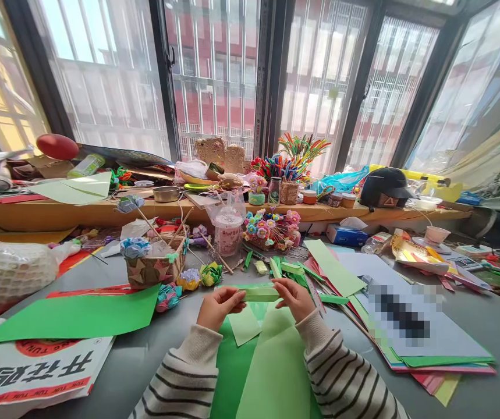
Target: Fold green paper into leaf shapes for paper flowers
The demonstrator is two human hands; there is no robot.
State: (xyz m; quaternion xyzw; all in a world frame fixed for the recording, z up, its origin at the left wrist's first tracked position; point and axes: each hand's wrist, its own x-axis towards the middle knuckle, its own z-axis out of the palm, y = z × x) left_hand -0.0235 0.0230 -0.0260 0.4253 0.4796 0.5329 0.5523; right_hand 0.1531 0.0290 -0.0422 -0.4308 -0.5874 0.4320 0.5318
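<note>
Between my two hands a folded strip of light green paper (261, 294) is stretched out level above the table. My left hand (220, 305) pinches its left end between thumb and fingers. At the other end, my right hand (294, 298) grips the strip the same way. Under my hands lie a large light green sheet (276, 372), a darker green sheet (232, 384) and a small light green piece (245, 326). Several folded green paper strips (291, 269) are heaped just beyond my right hand.
A stack of coloured paper (446, 349) lies to the right. On the left are a bright green sheet (79, 314), a printed bag (49, 372) and a woven basket (156, 267) with paper flowers. Beyond stand a plastic cup (227, 230), a tissue box (346, 234) and a cluttered windowsill (79, 216).
</note>
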